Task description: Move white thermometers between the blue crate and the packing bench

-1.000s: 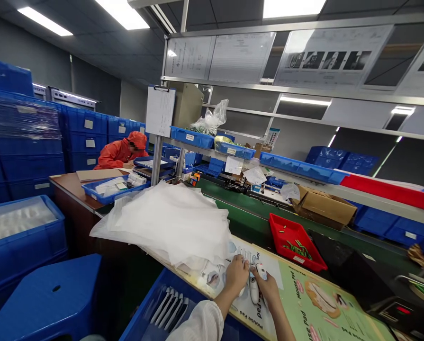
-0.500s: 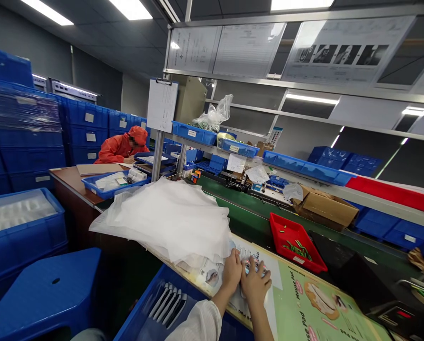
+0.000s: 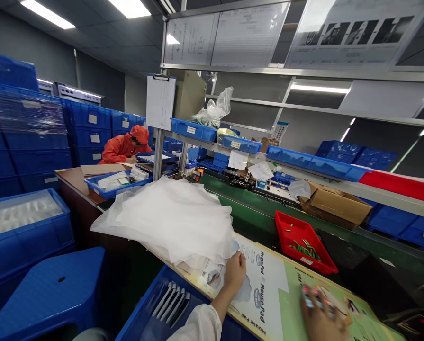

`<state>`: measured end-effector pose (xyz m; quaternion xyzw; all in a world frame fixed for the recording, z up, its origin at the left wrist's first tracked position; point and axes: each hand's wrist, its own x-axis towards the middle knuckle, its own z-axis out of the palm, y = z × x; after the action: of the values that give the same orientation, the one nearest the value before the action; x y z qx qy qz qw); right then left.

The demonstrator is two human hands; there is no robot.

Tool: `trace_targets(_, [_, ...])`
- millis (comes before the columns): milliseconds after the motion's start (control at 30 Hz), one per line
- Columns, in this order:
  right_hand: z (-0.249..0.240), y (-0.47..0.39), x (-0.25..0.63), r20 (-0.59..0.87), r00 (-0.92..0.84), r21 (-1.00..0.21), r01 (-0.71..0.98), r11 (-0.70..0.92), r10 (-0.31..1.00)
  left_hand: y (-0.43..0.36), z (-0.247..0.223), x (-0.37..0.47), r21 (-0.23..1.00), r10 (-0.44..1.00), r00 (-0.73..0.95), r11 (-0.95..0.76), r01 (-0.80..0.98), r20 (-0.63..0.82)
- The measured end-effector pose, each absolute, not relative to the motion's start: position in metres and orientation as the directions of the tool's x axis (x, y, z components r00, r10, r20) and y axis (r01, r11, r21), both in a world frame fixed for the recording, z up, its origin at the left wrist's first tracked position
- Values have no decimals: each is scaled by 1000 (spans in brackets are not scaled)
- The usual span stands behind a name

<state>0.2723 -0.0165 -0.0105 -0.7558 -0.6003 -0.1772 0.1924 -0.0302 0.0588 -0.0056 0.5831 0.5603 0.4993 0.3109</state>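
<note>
Right hand now farther right, blurred, devices beneath mostly hidden.

A long green-topped workbench is edged at the front with white and pale-green printed sheets lettered "Mouse Pad". These are partly covered by a spread pile of thin translucent white sheets. Behind, a shallow red plastic tray of small green pieces is placed.
</note>
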Motion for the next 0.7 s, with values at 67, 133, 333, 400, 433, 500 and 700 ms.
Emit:
trace_targets(67, [-3, -16, 335, 520, 337, -182, 941, -284, 785, 60, -5, -27, 911, 965, -102, -191, 365, 243])
trace_targets(133, [4, -15, 380, 524, 423, -244, 906, -345, 740, 61, -4, -25, 899, 965, -96, -188, 395, 244])
trace_targets(333, [2, -6, 385, 584, 387, -169, 918, -360, 713, 58, -3, -23, 877, 964, -99, -177, 447, 245])
trace_targets(400, [-1, -1, 348, 599, 345, -129, 932, -337, 723, 59, 2, -24, 881, 965, -100, -175, 439, 241])
trace_targets(433, [-2, 2, 323, 568, 328, -132, 941, -310, 755, 59, 7, -24, 886, 967, -98, -173, 430, 236])
trace_targets(500, [-1, 10, 261, 429, 277, -176, 959, -221, 860, 56, 17, -27, 899, 968, -88, -181, 399, 234])
trace_targets(700, [7, 39, 99, 184, 55, -232, 973, -11, 981, -40, 3, -55, 942, 953, 250, -234, 240, 173])
